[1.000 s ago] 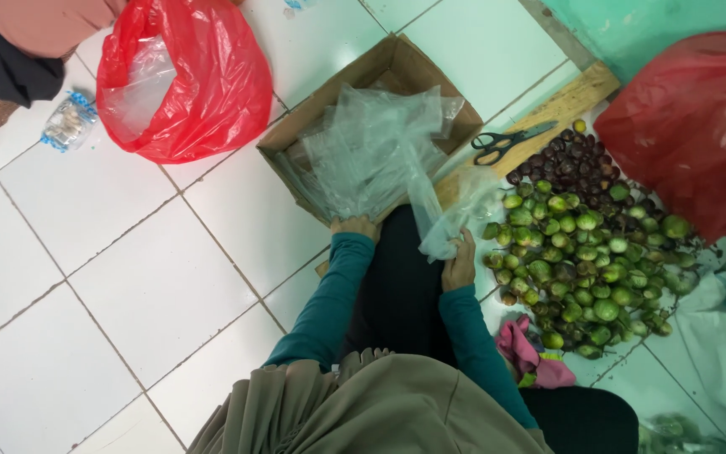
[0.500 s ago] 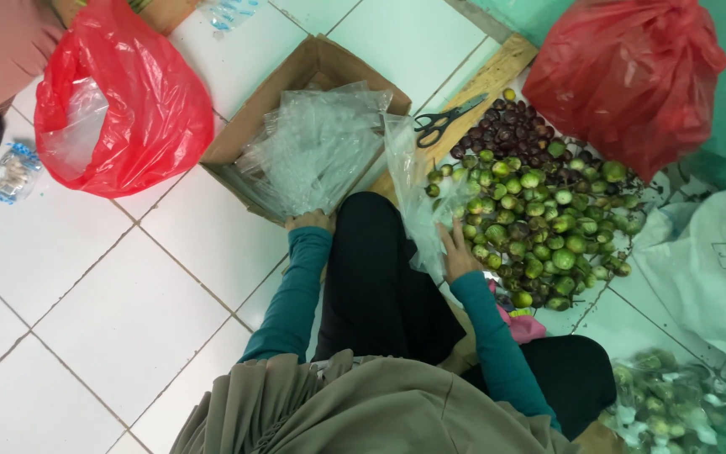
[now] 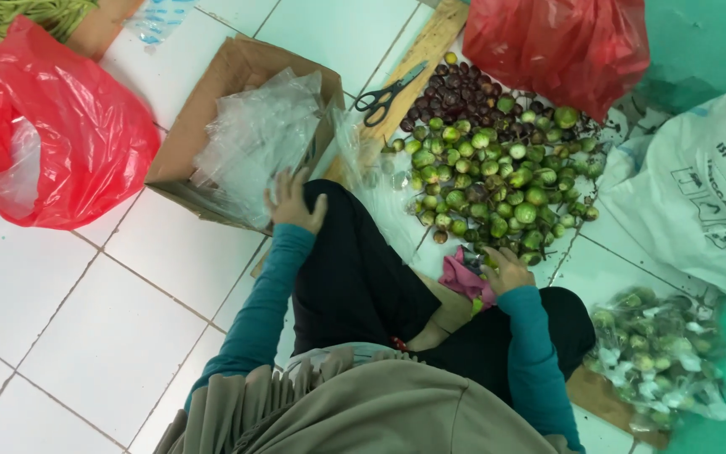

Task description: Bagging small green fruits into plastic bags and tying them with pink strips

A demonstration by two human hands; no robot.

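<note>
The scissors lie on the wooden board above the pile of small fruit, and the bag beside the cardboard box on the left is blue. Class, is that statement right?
Not quite. The scissors do lie on the wooden board above the pile of small fruit, but the bag beside the cardboard box on the left is red, not blue. The head view shows it.
</note>
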